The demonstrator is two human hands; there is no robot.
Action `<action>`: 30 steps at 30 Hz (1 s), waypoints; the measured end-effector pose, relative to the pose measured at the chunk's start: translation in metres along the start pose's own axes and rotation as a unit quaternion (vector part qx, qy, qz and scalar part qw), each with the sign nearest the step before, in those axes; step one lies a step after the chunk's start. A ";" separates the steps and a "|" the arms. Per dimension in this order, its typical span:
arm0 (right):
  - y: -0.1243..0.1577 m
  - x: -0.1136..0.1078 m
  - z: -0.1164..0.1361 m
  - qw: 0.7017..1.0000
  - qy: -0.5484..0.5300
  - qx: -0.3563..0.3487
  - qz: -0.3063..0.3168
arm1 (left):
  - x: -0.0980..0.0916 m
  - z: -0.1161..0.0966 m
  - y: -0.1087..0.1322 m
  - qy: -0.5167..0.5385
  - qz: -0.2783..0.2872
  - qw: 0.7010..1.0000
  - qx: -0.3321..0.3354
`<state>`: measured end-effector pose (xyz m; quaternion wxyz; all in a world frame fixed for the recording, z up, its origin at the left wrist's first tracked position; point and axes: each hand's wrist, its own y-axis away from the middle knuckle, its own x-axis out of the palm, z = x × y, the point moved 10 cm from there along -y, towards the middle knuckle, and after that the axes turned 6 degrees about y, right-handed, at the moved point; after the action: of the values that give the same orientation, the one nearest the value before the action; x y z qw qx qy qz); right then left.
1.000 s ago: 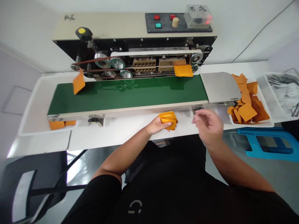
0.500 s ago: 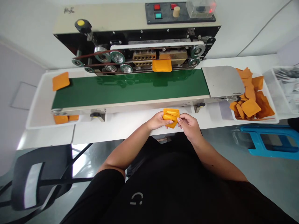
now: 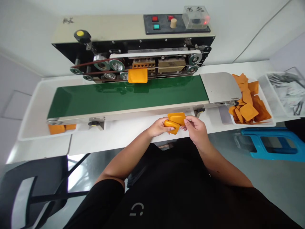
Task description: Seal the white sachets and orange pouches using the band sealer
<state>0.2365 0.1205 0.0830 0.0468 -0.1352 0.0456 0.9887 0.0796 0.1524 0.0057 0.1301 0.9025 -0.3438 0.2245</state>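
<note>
Low in front of the conveyor, my left hand (image 3: 159, 128) is closed on a small orange packet (image 3: 172, 126). My right hand (image 3: 194, 127) pinches the right edge of another flat orange packet (image 3: 176, 118), which partly overlaps the first one. Whether more packets lie beneath is hidden. Beyond my hands runs a green conveyor belt (image 3: 95, 98) along a band sealing machine (image 3: 107, 35). A further orange packet (image 3: 137, 76) hangs by its upper edge from the machine's sealing band, over the belt's back edge.
At right stands a white bin (image 3: 273, 121) heaped with loose orange packets (image 3: 249, 111), beside a clear bin (image 3: 259, 81) of grey-white packets. A white tray (image 3: 30, 111) at left holds orange packets (image 3: 56, 129). A blue stool (image 3: 254, 155) and black chair (image 3: 14, 181) stand below the table.
The two packets in my hands have slid apart, the right one moving up and right. The machine's packet has travelled left. The packet at the belt's left end is gone from there. The view has shifted.
</note>
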 end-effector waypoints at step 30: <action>-0.178 -0.111 0.090 0.987 -0.095 0.034 -0.129 | 0.003 -0.006 -0.001 -0.007 -0.002 1.000 -0.015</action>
<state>0.3375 0.2974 0.1858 0.1827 -0.0442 0.0567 0.9805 0.0806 0.1536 0.0120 0.1414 0.9026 -0.3463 0.2128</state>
